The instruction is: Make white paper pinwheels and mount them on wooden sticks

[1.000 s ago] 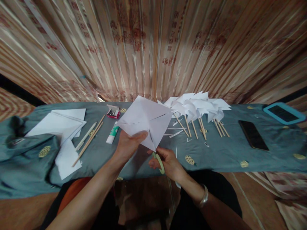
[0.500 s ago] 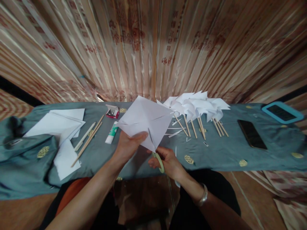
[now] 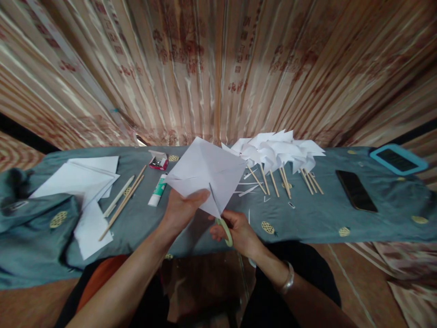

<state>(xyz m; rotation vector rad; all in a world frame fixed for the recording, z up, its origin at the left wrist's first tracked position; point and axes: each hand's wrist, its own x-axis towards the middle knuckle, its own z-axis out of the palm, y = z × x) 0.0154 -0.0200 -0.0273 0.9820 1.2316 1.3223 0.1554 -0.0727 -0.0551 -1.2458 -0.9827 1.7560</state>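
My left hand (image 3: 182,207) pinches the lower edge of a creased white paper square (image 3: 205,175), held up over the near side of the table, thumb on top. Just below the square's bottom corner, my right hand (image 3: 237,230) is closed round the pale green handles of a pair of scissors (image 3: 225,229). The blades point up into the paper along a slit from that corner. A metal bracelet sits on my right wrist.
On the teal-clothed table (image 3: 307,218) lie finished white paper pinwheels (image 3: 280,152) on sticks, loose wooden sticks (image 3: 124,200), a glue stick (image 3: 157,191), a small red box (image 3: 157,160), white sheets (image 3: 80,180), a black phone (image 3: 356,197) and a blue-cased device (image 3: 398,159).
The slit running up from the paper's bottom corner looks slightly longer. Both hands and the paper stay almost where they were.
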